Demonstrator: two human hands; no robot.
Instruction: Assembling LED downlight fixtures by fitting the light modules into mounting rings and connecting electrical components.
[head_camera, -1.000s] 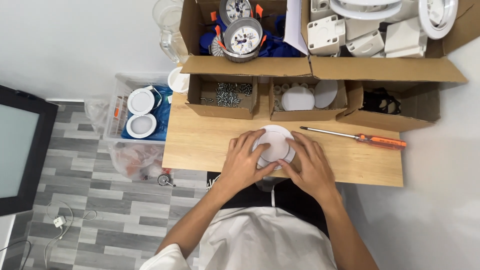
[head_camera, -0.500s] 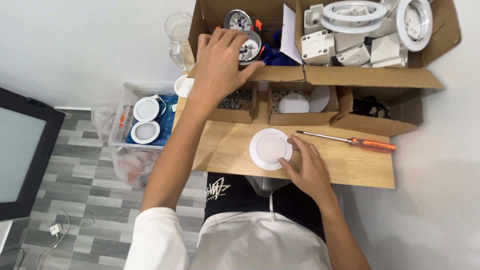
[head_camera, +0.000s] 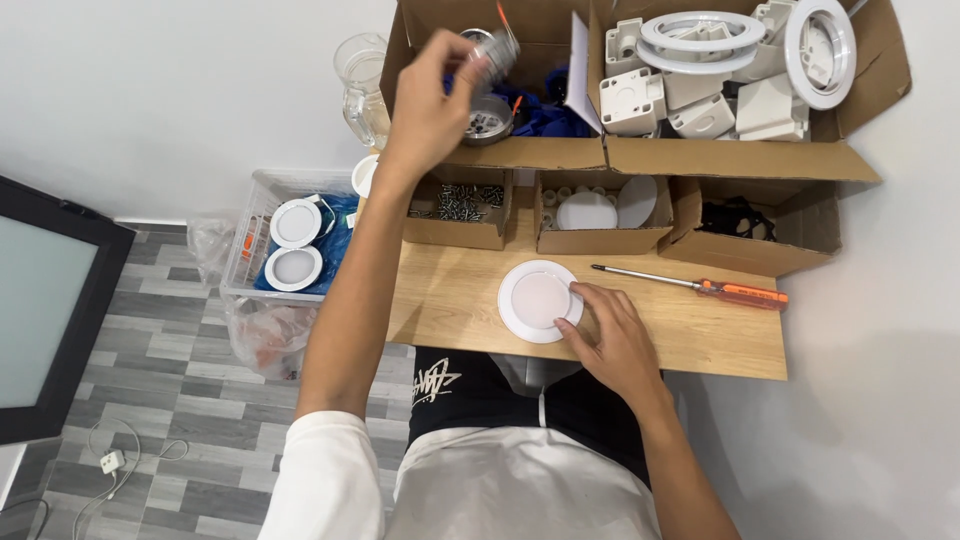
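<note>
Overhead, left hand (head_camera: 432, 100) grips metal part (head_camera: 492, 50); right hand (head_camera: 610, 335) steadies white disc (head_camera: 540, 300).

wall (head_camera: 180, 90): white | floor (head_camera: 150, 350): grey tile | table (head_camera: 690, 335): light wood

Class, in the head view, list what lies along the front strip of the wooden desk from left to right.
Round white lamp disc → right hand touching the disc's edge → orange-handled screwdriver.
</note>
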